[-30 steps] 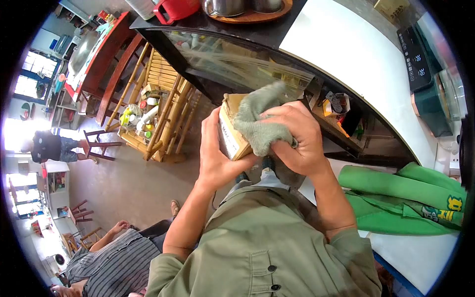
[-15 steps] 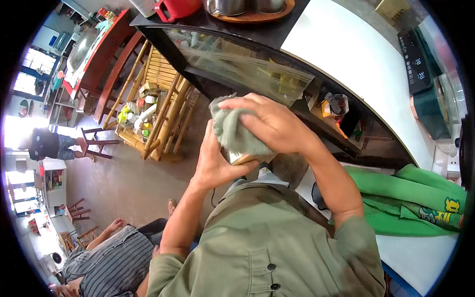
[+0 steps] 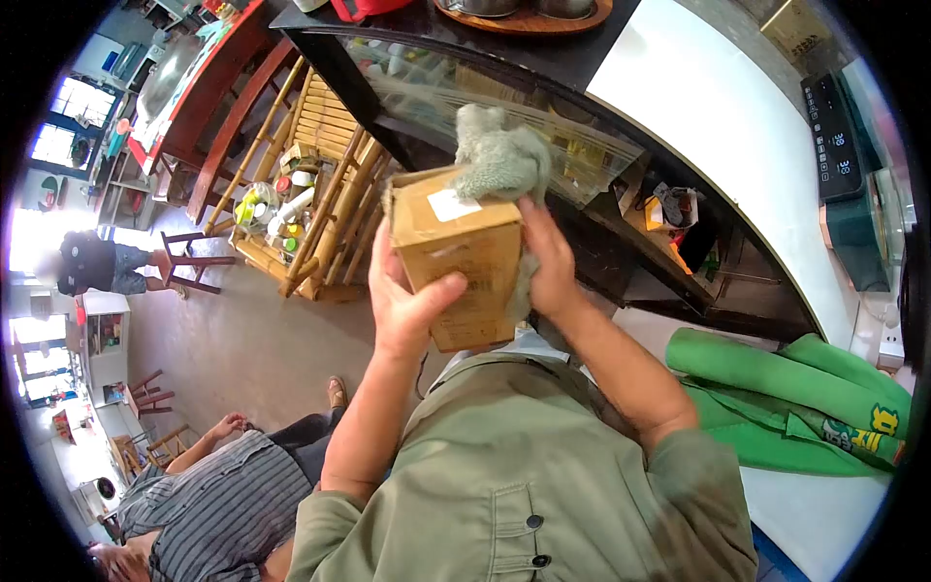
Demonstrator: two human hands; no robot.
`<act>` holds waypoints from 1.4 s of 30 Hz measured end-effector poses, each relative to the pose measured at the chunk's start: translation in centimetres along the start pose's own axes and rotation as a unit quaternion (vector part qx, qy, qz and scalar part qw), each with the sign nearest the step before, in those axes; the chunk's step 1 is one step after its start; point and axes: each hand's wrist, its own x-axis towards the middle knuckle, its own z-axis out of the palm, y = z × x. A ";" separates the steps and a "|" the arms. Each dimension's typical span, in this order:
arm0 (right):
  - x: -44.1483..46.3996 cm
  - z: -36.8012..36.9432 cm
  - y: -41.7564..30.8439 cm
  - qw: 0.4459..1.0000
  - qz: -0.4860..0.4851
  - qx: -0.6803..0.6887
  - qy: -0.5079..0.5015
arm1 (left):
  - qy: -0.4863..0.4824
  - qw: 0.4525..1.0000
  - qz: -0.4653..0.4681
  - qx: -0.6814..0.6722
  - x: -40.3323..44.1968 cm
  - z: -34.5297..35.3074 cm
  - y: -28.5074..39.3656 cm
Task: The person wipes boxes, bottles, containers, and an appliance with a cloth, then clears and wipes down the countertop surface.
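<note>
A brown cardboard box (image 3: pixel 464 247) with a white label on its upper face is held up in front of my body. My left hand (image 3: pixel 402 308) grips its left side, the thumb lying across the near face. On the other side, my right hand (image 3: pixel 553 262) presses a grey-green cloth (image 3: pixel 502 155) against the box. The cloth bunches over the box's top right corner and also shows lower down along the right side. Most of my right fingers are hidden behind the cloth and box.
Ahead stands a dark cabinet (image 3: pixel 388 136) with plastic-covered shelves. A white counter (image 3: pixel 698 126) curves along the right, near a green cloth bundle (image 3: pixel 776 388). To the left is a bamboo bench (image 3: pixel 325 223) loaded with bottles. A person in a striped shirt (image 3: pixel 218 495) sits at lower left.
The box has turned so its labelled face and a long side show. My right hand has shifted from on top of the cloth to the box's right side, keeping the cloth.
</note>
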 end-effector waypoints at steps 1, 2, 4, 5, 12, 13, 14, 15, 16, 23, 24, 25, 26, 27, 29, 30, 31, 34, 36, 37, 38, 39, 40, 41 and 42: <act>-0.7 0.2 -0.3 0.995 -0.077 -0.062 -0.009 | 0.012 1.000 0.012 -0.017 0.4 -0.4 0.1; -1.4 0.4 -0.7 0.980 -0.154 -0.122 -0.009 | 0.023 1.000 0.016 -0.014 0.9 -0.9 0.5; -3.1 0.7 -0.5 0.988 -0.033 -0.114 -0.095 | 0.050 0.997 0.043 -0.043 2.1 -1.6 1.4; -3.9 0.8 -0.5 0.988 -0.036 -0.114 -0.096 | 0.062 0.995 0.050 -0.056 2.5 -1.8 1.8; -5.3 1.2 -0.1 0.969 0.187 0.163 0.017 | 0.076 0.989 0.046 -0.115 3.9 -3.4 0.1; -4.3 1.1 0.1 0.969 0.187 0.163 0.018 | 0.084 0.991 0.052 -0.092 3.6 -2.7 -0.3; -3.1 0.9 -0.1 0.960 0.208 0.186 0.023 | 0.069 0.993 0.061 -0.080 3.3 -2.0 -0.9; -2.2 0.7 -0.4 0.950 0.231 0.209 0.027 | 0.066 0.994 0.071 -0.044 3.0 -1.4 -1.1; -1.4 0.5 -0.6 0.950 0.230 0.208 0.025 | 0.071 0.993 0.085 -0.049 2.8 -0.3 -0.8; -0.1 -0.7 -1.4 0.775 0.367 0.508 -0.081 | 0.008 0.996 0.046 -0.074 2.2 -3.5 1.3; -0.3 0.3 -1.6 0.802 0.400 0.439 -0.067 | -0.020 0.996 0.031 -0.082 2.0 -5.7 -0.4; -0.3 0.9 -2.0 0.824 0.428 0.367 -0.052 | -0.018 0.996 0.037 -0.082 2.1 -5.4 0.2; -0.3 1.1 -2.7 0.831 0.428 0.352 -0.055 | 0.003 0.994 0.015 -0.111 2.0 -4.7 1.0; -0.2 1.3 -2.8 0.830 0.429 0.352 -0.057 | 0.024 0.990 -0.009 -0.140 1.9 -4.3 1.4; 0.7 1.5 -3.1 0.946 0.263 0.170 -0.085 | 0.016 0.989 0.005 -0.146 2.1 -4.3 0.9; 0.9 1.4 -3.6 0.957 0.236 0.142 -0.094 | 0.046 0.985 -0.029 -0.166 2.0 -4.0 0.7; 1.7 1.3 -4.7 0.956 0.241 0.141 -0.092 | 0.077 0.977 -0.066 -0.185 1.8 -3.6 0.4; 4.5 1.2 -6.3 0.982 0.103 -0.029 -0.158 | 0.027 0.993 -0.075 -0.089 1.3 -3.3 -0.8; 5.3 1.5 -6.3 0.982 0.086 0.055 -0.160 | 0.019 0.991 -0.094 -0.097 1.3 -3.1 -0.4; 5.4 1.7 -6.4 0.980 0.079 0.083 -0.162 | 0.033 0.991 -0.069 -0.112 1.4 -3.1 -0.3; 4.8 1.8 -6.4 0.982 0.045 0.042 -0.181 | 0.048 0.990 -0.043 -0.127 1.5 -3.1 -0.2; 3.7 1.7 -5.9 0.980 0.031 0.018 -0.197 | 0.051 0.990 -0.042 -0.128 1.7 -3.2 0.0; 2.6 1.6 -5.4 0.977 0.017 -0.006 -0.213 | 0.070 0.983 -0.041 -0.163 2.0 -3.3 0.4; 1.6 1.5 -4.9 0.973 0.003 -0.029 -0.227 | 0.089 0.976 -0.040 -0.196 2.2 -3.3 1.1; 0.7 1.4 -4.8 0.969 0.000 -0.049 -0.242 | 0.075 0.976 -0.035 -0.204 2.5 -3.1 2.1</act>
